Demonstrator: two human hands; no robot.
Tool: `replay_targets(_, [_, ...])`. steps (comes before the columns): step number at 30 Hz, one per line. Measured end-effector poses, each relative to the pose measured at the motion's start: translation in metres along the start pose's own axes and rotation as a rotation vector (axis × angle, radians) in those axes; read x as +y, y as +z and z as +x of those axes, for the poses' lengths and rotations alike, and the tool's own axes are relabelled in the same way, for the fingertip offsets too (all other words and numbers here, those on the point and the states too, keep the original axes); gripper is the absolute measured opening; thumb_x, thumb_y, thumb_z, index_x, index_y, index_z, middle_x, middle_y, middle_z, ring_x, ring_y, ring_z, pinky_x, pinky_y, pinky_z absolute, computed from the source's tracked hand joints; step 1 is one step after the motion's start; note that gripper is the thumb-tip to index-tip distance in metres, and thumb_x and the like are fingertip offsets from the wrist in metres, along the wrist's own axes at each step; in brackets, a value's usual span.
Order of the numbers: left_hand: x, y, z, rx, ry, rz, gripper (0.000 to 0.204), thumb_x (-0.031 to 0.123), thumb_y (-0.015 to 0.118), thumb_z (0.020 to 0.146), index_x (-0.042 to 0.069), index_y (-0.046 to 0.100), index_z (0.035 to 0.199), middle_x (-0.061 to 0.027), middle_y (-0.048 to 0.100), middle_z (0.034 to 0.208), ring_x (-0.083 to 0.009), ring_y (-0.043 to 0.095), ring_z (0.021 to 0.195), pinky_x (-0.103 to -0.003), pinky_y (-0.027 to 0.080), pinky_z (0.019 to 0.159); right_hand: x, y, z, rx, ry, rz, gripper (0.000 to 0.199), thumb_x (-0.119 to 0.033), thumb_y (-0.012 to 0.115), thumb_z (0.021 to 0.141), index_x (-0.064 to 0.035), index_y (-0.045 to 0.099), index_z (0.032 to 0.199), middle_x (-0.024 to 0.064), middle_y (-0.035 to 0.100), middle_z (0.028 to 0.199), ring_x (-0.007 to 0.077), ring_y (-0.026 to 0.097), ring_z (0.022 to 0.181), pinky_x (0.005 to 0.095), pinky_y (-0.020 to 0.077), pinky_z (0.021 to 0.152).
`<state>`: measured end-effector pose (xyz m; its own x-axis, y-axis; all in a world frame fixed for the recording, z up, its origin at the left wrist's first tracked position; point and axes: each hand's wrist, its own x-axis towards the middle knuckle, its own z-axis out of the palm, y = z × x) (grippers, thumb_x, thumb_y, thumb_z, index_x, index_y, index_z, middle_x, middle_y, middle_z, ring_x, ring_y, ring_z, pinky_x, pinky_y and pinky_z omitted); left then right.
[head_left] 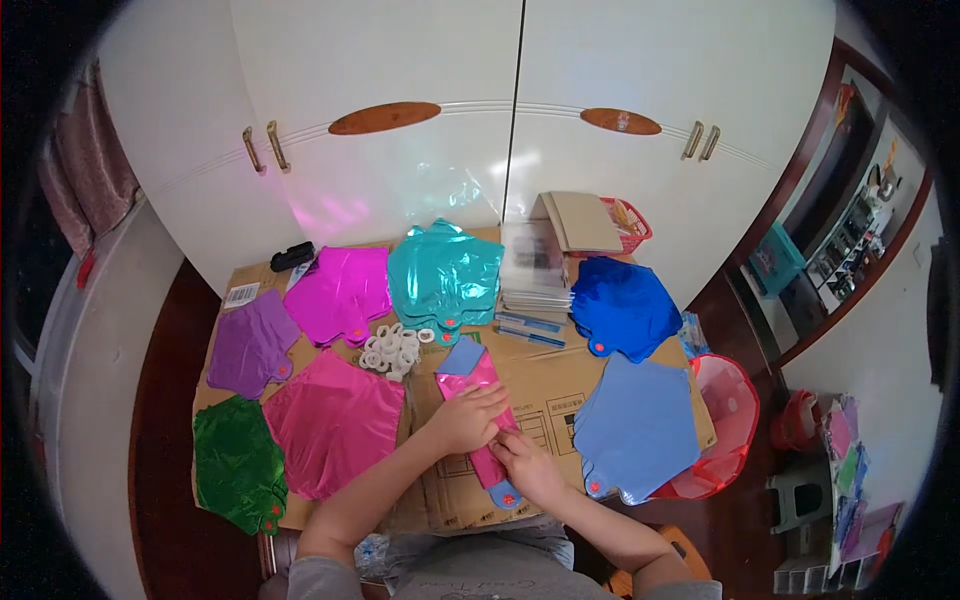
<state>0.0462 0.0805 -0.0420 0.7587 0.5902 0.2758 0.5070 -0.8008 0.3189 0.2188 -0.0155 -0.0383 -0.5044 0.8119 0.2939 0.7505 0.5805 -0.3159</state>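
Both bare forearms are extended forward from the lower edge and angled inward. The left hand (468, 416) is laid palm down, fingers pointed to the right. The right hand (527, 467) is placed just below it, fingers curled and pressed downward, nearly touching.

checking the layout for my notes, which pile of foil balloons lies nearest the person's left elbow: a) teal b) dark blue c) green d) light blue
c, the green pile lies at the cardboard's lower left corner, just beside the left forearm, while the dark blue pile and light blue pile lie on the right.
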Motion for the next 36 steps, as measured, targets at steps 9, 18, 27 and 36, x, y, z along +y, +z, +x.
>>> replay_targets(9, [-0.036, -0.004, 0.025, 0.132, -0.148, 0.271, 0.049, 0.025, 0.053, 0.079, 0.003, 0.056, 0.123, -0.0118, 0.052, 0.132, -0.0288, 0.042, 0.128, -0.057, 0.026, 0.105, -0.001, -0.001, 0.001, 0.008, -0.014, -0.053, 0.042, -0.009, 0.052, 0.077, -0.0032, 0.059, 0.118, 0.0102, 0.058, 0.117, 0.0245, 0.054, 0.112, 0.0316, 0.0470, 0.092])
replay_targets(18, [-0.048, -0.007, 0.022, 0.174, -0.322, 0.334, 0.066, 0.034, 0.058, 0.083, 0.001, 0.039, 0.137, -0.0193, 0.038, 0.141, -0.0384, 0.038, 0.129, -0.053, 0.027, 0.107, 0.001, 0.003, 0.006, -0.030, -0.047, -0.061, 0.042, -0.010, 0.049, 0.081, -0.0010, 0.053, 0.121, 0.0125, 0.051, 0.130, 0.0278, 0.046, 0.123, 0.0343, 0.0433, 0.098])
replay_targets(27, [-0.020, -0.013, -0.030, 0.409, -0.750, -0.580, 0.101, 0.020, 0.075, 0.067, -0.007, 0.013, 0.142, -0.0298, 0.030, 0.138, -0.0412, 0.033, 0.127, -0.046, 0.032, 0.103, 0.001, 0.002, 0.011, -0.073, -0.094, -0.066, 0.048, -0.009, 0.047, 0.082, -0.0006, 0.048, 0.129, 0.0129, 0.046, 0.137, 0.0282, 0.041, 0.128, 0.0365, 0.0346, 0.106])
replay_targets(36, [0.014, -0.024, -0.031, 0.178, -0.803, -0.210, 0.100, 0.028, 0.079, 0.063, -0.003, 0.020, 0.138, -0.0221, 0.062, 0.093, -0.0385, 0.060, 0.089, -0.047, 0.044, 0.085, -0.001, -0.003, 0.014, -0.074, -0.120, -0.072, 0.051, -0.009, 0.048, 0.081, -0.0039, 0.046, 0.132, 0.0109, 0.046, 0.137, 0.0279, 0.041, 0.128, 0.0371, 0.0372, 0.104])
